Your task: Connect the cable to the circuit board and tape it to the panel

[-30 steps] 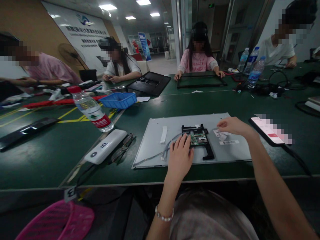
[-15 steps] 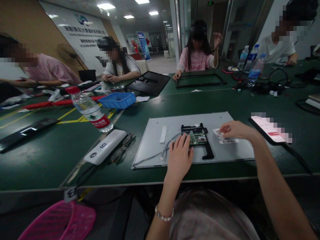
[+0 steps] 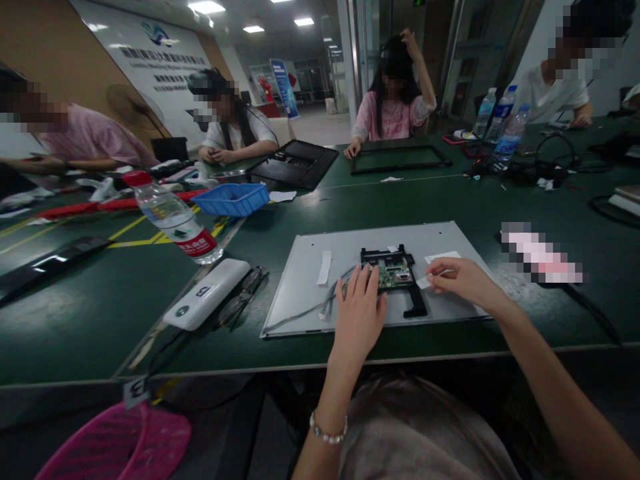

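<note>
A flat grey display panel [image 3: 345, 241] lies on the table in front of me. On it sits a black plastic frame [image 3: 416, 301] with a green circuit board [image 3: 393, 276]. My left hand [image 3: 360, 317] rests over the board's left edge and a grey cable [image 3: 295, 321], its fingers stretched out. To the right of the board, my right hand [image 3: 463, 281] pinches a small white piece of tape [image 3: 423, 283] between thumb and fingers. A white label on the panel is partly hidden behind that hand. One white strip [image 3: 325, 268] is stuck on the panel's left part.
Left of the panel are glasses [image 3: 243, 297], a white power bank [image 3: 206, 295], a water bottle [image 3: 187, 233] and a blue tray [image 3: 233, 200]. A phone [image 3: 543, 255] with a cable lies on the right. Several people sit around the table; one touches a black bezel [image 3: 400, 170].
My right hand has moved left from the printed labels toward the circuit board, with the tape in its fingers. My left hand has stayed in place. The person opposite has raised a hand to their head.
</note>
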Motion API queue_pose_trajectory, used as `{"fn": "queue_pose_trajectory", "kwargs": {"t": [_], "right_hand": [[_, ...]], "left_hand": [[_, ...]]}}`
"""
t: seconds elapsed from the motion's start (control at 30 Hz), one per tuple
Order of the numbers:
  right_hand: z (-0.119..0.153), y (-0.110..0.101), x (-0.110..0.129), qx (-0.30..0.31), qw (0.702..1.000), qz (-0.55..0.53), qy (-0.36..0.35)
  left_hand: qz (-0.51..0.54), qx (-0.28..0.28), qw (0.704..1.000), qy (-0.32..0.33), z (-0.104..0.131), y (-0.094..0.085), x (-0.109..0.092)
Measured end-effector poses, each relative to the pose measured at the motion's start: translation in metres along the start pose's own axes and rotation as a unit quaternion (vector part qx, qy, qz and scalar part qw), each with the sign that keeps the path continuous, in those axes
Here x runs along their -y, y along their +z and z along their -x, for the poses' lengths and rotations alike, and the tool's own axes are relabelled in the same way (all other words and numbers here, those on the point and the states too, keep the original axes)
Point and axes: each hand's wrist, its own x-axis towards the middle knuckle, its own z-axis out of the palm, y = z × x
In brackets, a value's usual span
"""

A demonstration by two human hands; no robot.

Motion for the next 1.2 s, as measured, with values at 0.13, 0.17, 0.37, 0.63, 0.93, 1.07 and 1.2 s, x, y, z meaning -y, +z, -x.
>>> {"fn": "queue_pose_trajectory", "kwargs": {"t": [0.13,0.17,0.37,0.63,0.93,1.07,1.2], "right_hand": [[0.0,0.001,-0.001,-0.004,1.0,-0.016,-0.009],[0.001,0.0,-0.001,-0.007,1.0,-0.018,-0.011],[0.003,0.0,0.002,0.004,1.0,-0.008,-0.005],[0.003,0.01,-0.001,0.005,1.0,0.023,-0.01],[0.0,0.011,-0.004,-0.05,0.958,0.243,-0.145],[0.005,0.017,-0.004,-0.056,0.938,0.298,-0.168],[0.019,0.03,-0.005,-0.08,0.909,0.37,-0.173]], "left_hand": [[0.016,-0.005,1.0,0.011,0.0,-0.007,-0.004],[0.023,-0.007,1.0,0.014,-0.001,-0.009,-0.006],[0.063,-0.001,0.996,0.057,-0.001,-0.01,-0.029],[0.042,0.012,0.994,0.103,0.0,-0.002,-0.05],[0.034,0.01,0.994,0.1,0.001,0.001,-0.049],[0.038,0.014,0.994,0.098,0.001,0.0,-0.049],[0.037,0.012,0.994,0.098,0.001,0.002,-0.049]]}}
